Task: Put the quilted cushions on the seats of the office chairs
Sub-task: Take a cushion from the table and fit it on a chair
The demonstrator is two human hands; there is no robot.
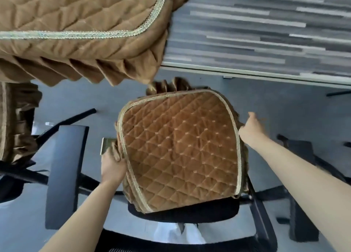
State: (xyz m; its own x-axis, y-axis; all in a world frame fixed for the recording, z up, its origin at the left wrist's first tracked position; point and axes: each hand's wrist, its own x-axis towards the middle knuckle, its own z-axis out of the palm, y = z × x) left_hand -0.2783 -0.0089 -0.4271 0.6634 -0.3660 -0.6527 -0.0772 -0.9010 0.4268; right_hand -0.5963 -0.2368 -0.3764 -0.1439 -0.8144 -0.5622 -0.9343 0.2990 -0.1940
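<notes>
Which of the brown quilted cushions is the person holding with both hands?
The cushion on the black chair seat in the middle: the left hand and right hand grip its edges. The other cushions lie stacked on the table, untouched.

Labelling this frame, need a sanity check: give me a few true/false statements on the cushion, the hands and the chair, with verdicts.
1. The left hand grips the left edge of the brown quilted cushion. True.
2. The cushion lies flat and centred on the chair seat. False: it sits skewed, and black seat shows bare at its near edge.
3. The right hand is at the cushion's right edge. True; whether it grips is unclear.
4. The cushion is plain grey with no trim. False: it is brown, diamond-quilted, with pale braid round the edge.
5. More brown quilted cushions are piled at upper left. True.
</notes>
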